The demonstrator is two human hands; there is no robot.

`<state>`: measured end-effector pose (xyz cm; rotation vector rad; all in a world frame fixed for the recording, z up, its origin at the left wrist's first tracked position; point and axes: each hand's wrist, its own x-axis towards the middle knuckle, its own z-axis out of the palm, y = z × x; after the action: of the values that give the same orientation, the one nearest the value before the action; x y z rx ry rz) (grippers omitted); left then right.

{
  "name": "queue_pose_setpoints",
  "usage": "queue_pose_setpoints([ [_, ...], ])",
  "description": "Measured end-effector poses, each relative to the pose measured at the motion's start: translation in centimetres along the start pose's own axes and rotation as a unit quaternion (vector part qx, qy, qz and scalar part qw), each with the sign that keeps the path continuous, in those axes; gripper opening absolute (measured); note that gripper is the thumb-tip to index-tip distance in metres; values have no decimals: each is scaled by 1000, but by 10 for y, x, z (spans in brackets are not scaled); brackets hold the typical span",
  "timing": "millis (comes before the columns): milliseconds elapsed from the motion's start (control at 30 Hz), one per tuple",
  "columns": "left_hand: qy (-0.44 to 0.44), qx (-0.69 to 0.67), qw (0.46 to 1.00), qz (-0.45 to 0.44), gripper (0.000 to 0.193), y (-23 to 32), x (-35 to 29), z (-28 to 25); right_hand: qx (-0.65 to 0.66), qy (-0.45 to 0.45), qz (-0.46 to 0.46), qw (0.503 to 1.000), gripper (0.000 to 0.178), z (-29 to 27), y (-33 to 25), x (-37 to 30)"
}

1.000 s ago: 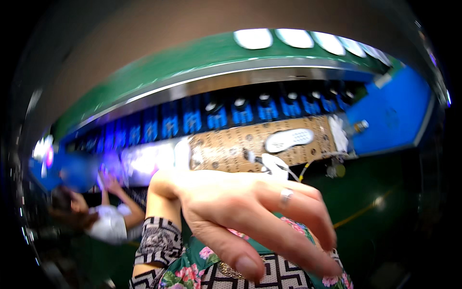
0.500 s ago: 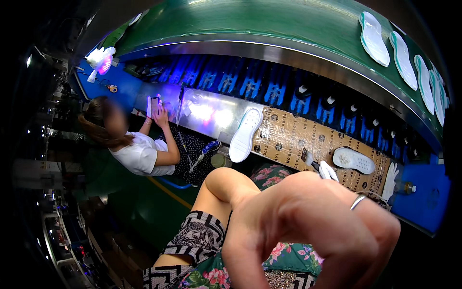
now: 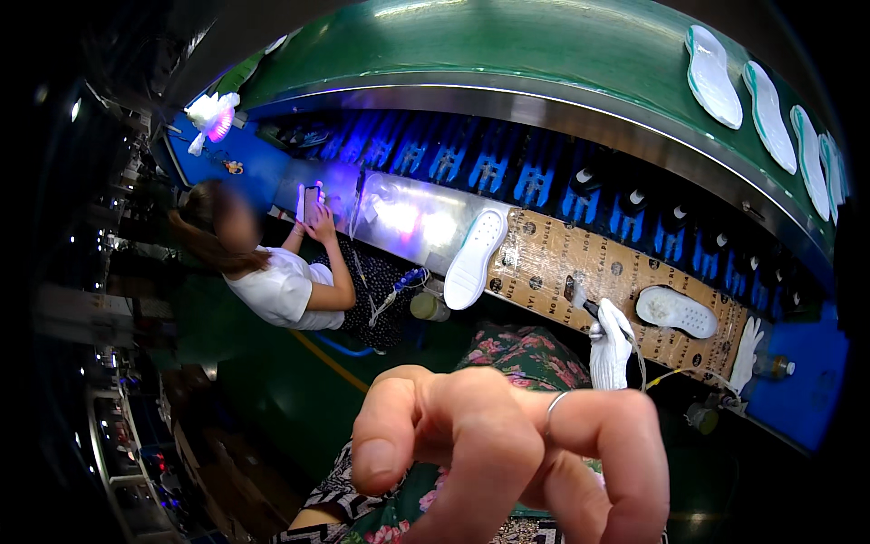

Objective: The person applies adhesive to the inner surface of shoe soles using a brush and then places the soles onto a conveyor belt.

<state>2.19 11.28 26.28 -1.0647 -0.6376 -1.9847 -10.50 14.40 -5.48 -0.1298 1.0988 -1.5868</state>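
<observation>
My bare left hand (image 3: 507, 444), a ring on one finger, is raised close in front of the view. Its fingers are loosely bent and apart, and nothing shows in them. Behind it, my right hand (image 3: 613, 343) wears a white knit glove and is closed on the dark handle of a small brush (image 3: 578, 294), whose pale head is over the cardboard-covered bench (image 3: 544, 249). A white shoe sole (image 3: 678, 312) lies hollow side up right of the brush. Another white sole (image 3: 473, 261) rests at the cardboard's left end, overhanging the front edge.
Behind the bench runs a row of blue racks (image 3: 489, 168) beneath a green conveyor (image 3: 507, 45) carrying several white soles (image 3: 714, 77). An empty white glove (image 3: 747, 354) and a bottle (image 3: 772, 365) lie at right. A co-worker (image 3: 290, 286) sits at left holding a phone (image 3: 312, 204).
My left hand has moved down and left, its fingers now more separate. More of my gloved right hand shows. The whole view has shifted slightly.
</observation>
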Motion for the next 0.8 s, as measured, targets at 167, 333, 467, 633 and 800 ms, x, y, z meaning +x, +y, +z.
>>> queue_pose_setpoints([
  [167,13,-17,1000,-1,35,-16,-2,-6,22,5,-16,1000,17,-11,1,11],
  [333,41,-25,999,-11,37,-33,-3,-7,32,40,-29,998,20,-24,-6,6],
  [467,65,-19,998,14,39,-39,-13,-7,26,49,-17,998,22,-45,-2,1],
  [633,69,-64,994,53,42,-44,-14,-1,42,96,-49,993,23,-69,-13,-2],
  [800,59,-70,989,112,45,-26,-19,3,7,84,-44,996,26,-80,-14,3],
])
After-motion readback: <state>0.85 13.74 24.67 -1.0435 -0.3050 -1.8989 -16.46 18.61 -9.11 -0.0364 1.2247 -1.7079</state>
